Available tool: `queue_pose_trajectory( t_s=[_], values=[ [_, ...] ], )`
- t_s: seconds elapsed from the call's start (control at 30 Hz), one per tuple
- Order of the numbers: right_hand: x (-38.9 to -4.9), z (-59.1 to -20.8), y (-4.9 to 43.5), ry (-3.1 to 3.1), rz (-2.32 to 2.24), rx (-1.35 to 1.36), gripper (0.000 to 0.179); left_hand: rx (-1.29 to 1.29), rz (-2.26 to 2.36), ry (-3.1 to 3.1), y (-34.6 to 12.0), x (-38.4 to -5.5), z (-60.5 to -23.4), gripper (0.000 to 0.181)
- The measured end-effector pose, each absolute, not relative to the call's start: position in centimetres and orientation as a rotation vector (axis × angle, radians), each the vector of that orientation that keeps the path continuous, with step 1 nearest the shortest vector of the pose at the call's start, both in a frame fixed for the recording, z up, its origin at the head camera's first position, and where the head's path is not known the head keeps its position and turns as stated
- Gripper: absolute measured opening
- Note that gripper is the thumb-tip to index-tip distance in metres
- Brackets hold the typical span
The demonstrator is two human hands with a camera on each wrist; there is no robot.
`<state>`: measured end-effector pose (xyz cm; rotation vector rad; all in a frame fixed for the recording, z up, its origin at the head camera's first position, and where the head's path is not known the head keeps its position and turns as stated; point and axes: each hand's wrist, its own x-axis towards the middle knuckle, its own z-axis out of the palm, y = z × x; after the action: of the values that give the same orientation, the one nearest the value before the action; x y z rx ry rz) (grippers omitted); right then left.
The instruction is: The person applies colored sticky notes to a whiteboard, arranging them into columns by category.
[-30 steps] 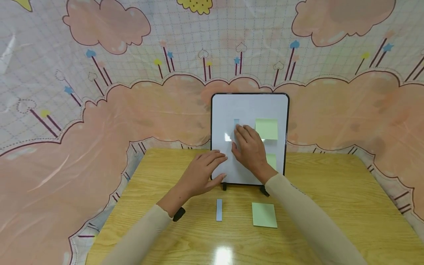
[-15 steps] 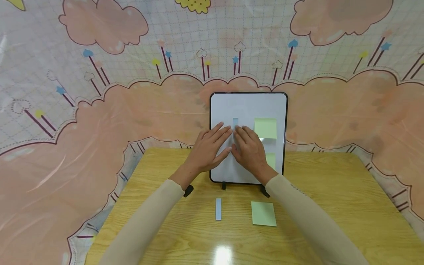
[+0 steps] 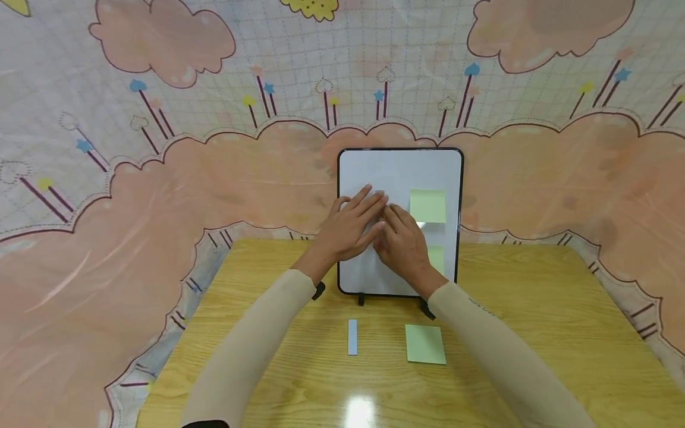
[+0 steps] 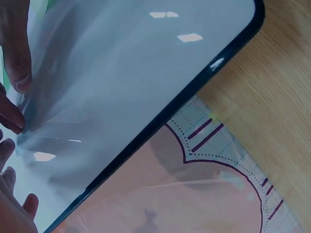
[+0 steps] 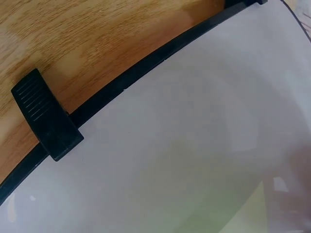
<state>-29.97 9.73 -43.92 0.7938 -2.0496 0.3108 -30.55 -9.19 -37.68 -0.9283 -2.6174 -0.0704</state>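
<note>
A whiteboard (image 3: 398,168) with a black rim stands upright on the table. My left hand (image 3: 349,230) lies against its middle, fingers extended up and to the right. Beside it, my right hand (image 3: 402,246) touches the board, its fingertips meeting those of the left hand. A pale blue paper strip on the board is covered by the fingers in the head view. Two green sticky notes cling to the board's right side, an upper note (image 3: 427,206) and a lower note (image 3: 436,258) partly behind the right hand. The left wrist view shows fingertips at the board (image 4: 126,73).
A narrow pale blue strip (image 3: 352,337) and a square green sticky note (image 3: 425,344) lie on the wooden table (image 3: 289,368) before the board. Black feet, one at the right (image 3: 427,309), support the board. A patterned cloth (image 3: 257,172) hangs behind.
My left hand has moved up and right, from the board's lower left edge to its middle, and now covers the blue strip. My right hand has stayed nearly in place.
</note>
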Motion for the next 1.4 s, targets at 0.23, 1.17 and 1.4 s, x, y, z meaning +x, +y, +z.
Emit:
queue_pose_trajectory(
  t_s=[0.23, 1.17, 1.4],
  values=[
    [-30.2, -44.1, 9.6, -2.032, 0.294, 0.812, 0.049, -0.906, -0.047, -2.643, -8.7, -30.9, -37.7, 0.065],
    [-30.1, -44.4, 9.8, -2.029, 0.289, 0.782, 0.039, -0.855, -0.02, -2.666, -10.2, -30.3, -38.2, 0.067],
    [-29.8, -44.5, 9.8, -2.043, 0.281, 0.77, 0.044, -0.857, -0.051, -2.646, -11.2, -29.8, -38.9, 0.067]
  ],
)
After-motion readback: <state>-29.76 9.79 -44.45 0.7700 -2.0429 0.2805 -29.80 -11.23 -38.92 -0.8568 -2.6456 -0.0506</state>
